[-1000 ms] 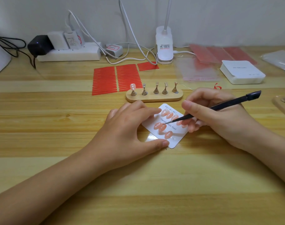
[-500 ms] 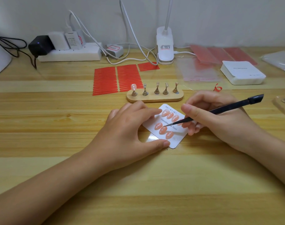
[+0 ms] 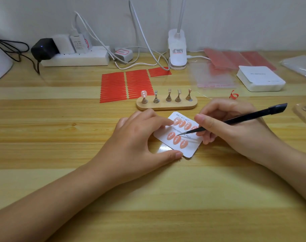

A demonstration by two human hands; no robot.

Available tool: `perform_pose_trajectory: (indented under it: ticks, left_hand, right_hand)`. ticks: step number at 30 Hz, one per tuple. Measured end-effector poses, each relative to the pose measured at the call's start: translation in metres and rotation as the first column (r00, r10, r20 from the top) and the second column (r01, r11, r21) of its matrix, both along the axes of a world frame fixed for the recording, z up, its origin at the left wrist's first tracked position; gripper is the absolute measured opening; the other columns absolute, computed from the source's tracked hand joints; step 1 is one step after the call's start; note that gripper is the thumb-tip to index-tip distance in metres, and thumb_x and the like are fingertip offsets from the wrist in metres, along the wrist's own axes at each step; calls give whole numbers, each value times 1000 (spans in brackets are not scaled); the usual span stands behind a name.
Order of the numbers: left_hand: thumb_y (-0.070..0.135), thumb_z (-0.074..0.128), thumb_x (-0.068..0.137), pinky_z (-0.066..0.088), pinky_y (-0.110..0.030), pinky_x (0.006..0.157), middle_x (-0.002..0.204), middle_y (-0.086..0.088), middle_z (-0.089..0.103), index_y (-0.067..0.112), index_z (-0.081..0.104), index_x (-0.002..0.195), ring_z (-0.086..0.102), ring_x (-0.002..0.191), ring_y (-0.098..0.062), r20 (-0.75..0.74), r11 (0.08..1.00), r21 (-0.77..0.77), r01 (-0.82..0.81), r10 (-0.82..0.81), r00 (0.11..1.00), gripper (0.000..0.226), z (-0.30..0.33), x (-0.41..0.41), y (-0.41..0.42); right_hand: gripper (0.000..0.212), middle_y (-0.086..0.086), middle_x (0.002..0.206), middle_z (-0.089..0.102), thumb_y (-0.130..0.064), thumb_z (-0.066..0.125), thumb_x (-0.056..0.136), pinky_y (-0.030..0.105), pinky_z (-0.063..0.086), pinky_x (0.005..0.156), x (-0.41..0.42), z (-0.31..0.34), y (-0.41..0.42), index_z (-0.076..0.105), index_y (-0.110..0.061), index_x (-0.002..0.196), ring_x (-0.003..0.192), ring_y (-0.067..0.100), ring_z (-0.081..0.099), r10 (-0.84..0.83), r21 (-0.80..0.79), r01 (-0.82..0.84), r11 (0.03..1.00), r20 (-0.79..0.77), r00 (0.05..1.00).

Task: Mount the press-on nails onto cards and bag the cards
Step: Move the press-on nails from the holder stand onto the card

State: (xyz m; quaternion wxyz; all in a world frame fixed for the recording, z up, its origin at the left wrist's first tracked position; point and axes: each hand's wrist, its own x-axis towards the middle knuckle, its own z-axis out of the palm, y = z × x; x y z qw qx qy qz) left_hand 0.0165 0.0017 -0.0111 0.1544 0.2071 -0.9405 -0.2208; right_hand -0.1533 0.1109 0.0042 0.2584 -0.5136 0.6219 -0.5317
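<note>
White card (image 3: 188, 149) flat on wooden table (image 3: 148, 198), centre, rotated slightly, printed "Handmade Nail". Seven peach press-on nails (image 3: 176, 139) visible on it: four in upper row, three in lower row; more possibly hidden under right hand, cannot tell. Left hand (image 3: 140, 142) pinning card: index fingertip on upper left edge, thumb tip on lower corner, fingers spread and fairly straight. Right hand (image 3: 236, 130) clamped round one black pointed tool (image 3: 236, 119) in pen grip, tip touching or just above middle nail of lower row, cannot tell which. Just behind card, one wooden stand (image 3: 166, 105) with five metal pegs; one pink nail (image 3: 143, 93) on leftmost peg, other four pegs with no full nail seen. Behind stand, three sheets of red adhesive strips (image 3: 126, 84). One small red scrap (image 3: 233, 95) right of stand. Further right, one stack of white cards (image 3: 260, 79), clear bags (image 3: 213, 75), pink sheets (image 3: 236, 58). Part of second wooden stand (image 3: 305, 112) at right edge. At back, one white clip lamp (image 3: 177, 49), one white power strip (image 3: 75, 58) with plugs, one black adapter (image 3: 43, 49), white cables.
</note>
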Motion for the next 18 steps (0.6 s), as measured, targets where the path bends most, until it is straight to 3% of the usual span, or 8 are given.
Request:
perform_pose_trajectory:
  ticks: [5, 11, 18]
  left_hand:
    - [73, 42, 64, 26, -13, 88, 94, 19, 47, 32, 55, 118, 41, 92, 3, -2, 999, -41, -4, 4, 1000, 69, 3, 2, 3]
    - [62, 43, 74, 35, -30, 70, 84, 2, 63, 13, 63, 97, 58, 77, -21, 15, 961, -274, -41, 46, 999, 58, 8, 6, 14]
    - [50, 40, 83, 38, -26, 77, 91, 3, 64, 11, 69, 90, 58, 84, -16, -3, 981, -189, -45, 45, 999, 49, 10, 10, 16]
  right_hand:
    - [16, 0, 49, 62, -29, 62, 71, 17, 46, 45, 1, 1, 2, 62, -14, 68, 42, 7, 55, -60, -49, 59, 997, -8, 998]
    - [17, 6, 58, 64, -37, 59, 76, 16, 45, 49, 0, 0, 4, 61, -22, 68, 45, 6, 53, -169, -139, 158, 978, -72, 983]
    - [22, 0, 60, 68, -46, 58, 70, 15, 44, 53, -1, 1, 2, 64, -26, 62, 50, 1, 56, -65, -25, 63, 998, -98, 993]
